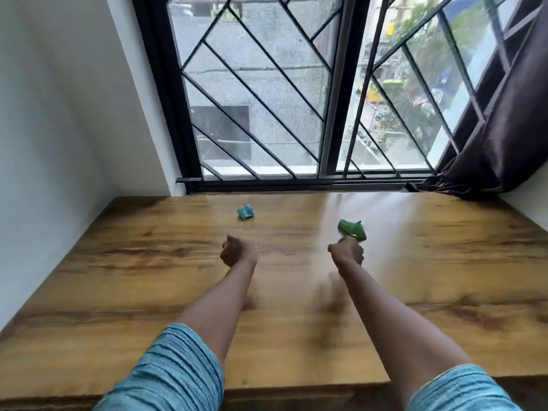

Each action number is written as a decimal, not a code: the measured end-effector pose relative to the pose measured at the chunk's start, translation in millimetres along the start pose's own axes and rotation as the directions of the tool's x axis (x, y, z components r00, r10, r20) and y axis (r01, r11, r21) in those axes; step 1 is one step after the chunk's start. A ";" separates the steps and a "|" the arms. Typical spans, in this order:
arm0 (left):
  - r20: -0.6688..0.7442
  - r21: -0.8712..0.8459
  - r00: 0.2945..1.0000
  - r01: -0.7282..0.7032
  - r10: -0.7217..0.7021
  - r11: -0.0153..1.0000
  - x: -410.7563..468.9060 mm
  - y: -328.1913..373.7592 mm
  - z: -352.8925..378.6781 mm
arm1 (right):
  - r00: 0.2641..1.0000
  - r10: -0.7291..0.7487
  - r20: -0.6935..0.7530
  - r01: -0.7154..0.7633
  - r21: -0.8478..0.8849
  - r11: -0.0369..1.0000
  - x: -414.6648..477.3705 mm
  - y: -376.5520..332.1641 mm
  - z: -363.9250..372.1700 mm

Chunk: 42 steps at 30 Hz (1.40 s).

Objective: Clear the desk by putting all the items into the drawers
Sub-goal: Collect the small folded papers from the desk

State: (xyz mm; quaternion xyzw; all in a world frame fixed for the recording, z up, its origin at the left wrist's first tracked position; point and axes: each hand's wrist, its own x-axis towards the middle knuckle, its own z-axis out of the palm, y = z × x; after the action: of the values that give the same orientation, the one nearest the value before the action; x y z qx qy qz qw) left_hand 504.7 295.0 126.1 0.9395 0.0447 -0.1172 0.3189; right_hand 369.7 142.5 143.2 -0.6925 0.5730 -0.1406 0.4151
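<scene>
The left hand [238,252] is curled into a fist over the middle of the desk [118,262] and holds nothing visible. The right hand [347,253] is curled too; I cannot tell whether it grips anything. 2 wads lie toward the far edge: 1 blue paper wad [245,211] well beyond the left hand, and 1 green paper wad [352,229] just beyond the right hand.

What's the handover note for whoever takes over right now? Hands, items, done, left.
Left hand: fingers curled into a fist above the desk, nothing visible in it.
Right hand: fingers curled, just in front of the green paper piece. A small dark bit shows at its top; cannot tell if it holds anything.
Blue paper piece: lies free further back on the desk, beyond the left hand.
Done: cannot tell; no drawers in view.
Left: both paper pieces still need to go into the drawers.
</scene>
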 end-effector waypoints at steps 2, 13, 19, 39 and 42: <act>-0.020 -0.046 0.999 0.031 -0.032 0.998 15.2 18.6 5.6 | 0.992 -0.105 -0.074 0.092 -0.162 0.982 30.4 -4.8 1.9; 0.049 0.109 0.997 -0.066 0.061 0.992 109.9 76.5 47.4 | 0.944 -0.321 -0.069 0.251 -0.479 0.841 142.0 -3.0 39.7; -0.003 0.199 0.991 -0.132 0.135 0.971 136.8 72.9 58.3 | 0.892 -0.436 -0.120 0.313 -0.531 0.787 151.9 0.6 60.6; -0.281 -0.121 0.930 -0.281 0.238 0.952 -11.7 -96.8 -32.8 | 0.559 -0.747 0.360 0.818 -0.093 0.567 -106.3 -22.7 125.2; -0.377 -0.170 0.907 -0.265 0.186 0.949 -46.8 -156.6 -71.5 | 0.394 -0.814 0.427 0.897 0.013 0.441 -183.5 -13.0 144.1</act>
State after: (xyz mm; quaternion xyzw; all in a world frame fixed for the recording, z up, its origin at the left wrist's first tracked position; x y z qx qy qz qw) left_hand 448.2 462.3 100.5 0.9033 0.0048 0.0984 0.4175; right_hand 419.4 369.1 115.6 -0.9416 0.0534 -0.1370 0.3030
